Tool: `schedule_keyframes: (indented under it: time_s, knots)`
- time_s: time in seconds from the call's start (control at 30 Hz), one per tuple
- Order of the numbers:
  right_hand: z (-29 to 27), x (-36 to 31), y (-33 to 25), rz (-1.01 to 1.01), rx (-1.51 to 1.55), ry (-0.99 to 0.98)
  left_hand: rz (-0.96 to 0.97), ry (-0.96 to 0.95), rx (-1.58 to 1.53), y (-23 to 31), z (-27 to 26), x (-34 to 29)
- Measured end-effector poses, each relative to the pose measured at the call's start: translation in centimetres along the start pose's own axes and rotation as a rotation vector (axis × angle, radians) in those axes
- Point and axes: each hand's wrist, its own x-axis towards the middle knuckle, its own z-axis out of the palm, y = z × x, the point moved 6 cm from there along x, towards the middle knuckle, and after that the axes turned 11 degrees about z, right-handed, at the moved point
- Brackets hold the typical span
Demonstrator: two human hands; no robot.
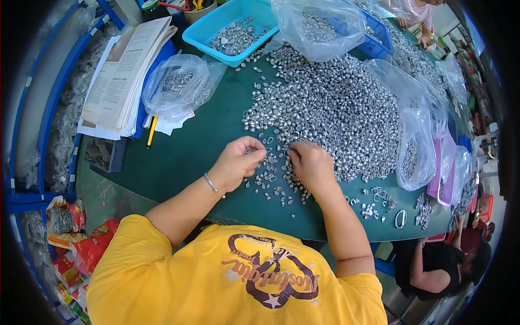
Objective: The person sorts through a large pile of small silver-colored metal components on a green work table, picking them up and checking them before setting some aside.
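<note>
A large heap of small silver metal pieces (341,108), many rounded and cup-like, covers the middle of the green table (179,168). At its near left edge, my left hand (242,162), with a bangle on the wrist, pinches thumb and forefinger together. A small silver metal piece shows at those fingertips, its exact kind too small to tell. My right hand (313,165) is closed with its fingers down at the near edge of the heap; whatever they hold is hidden. Loose pieces (265,179) and a few thin oval outlines lie between and below the two hands.
A blue basket (195,39) of metal parts stands at the back, near a plastic bag (179,86) of parts. Left are papers (122,81) and a yellow pencil (152,132). Right lie small part groups (379,200) and a pink bin (445,168). Other people sit far right.
</note>
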Motion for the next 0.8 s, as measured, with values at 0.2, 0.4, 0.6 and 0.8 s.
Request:
schedule_keyframes:
  time_s: [0.2, 0.4, 0.6, 0.8]
  knots:
    - [0.2, 0.5, -0.6, -0.008, -0.058, -0.027, 0.547, -0.026, 0.963, 3.0, 1.2, 1.7]
    - [-0.1, 0.0, -0.6, -0.088, -0.041, 0.01, 0.735, -0.186, 1.267, 1.8, 3.1, 2.9]
    - [0.8, -0.8, 2.0, 0.352, 0.871, -0.26, 0.729, -0.204, 1.256, 2.5, 3.4, 2.5]
    - [2.1, -2.8, 1.4, 0.742, 1.82, -0.845, 0.714, -0.199, 1.155, 2.7, 2.9, 2.2]
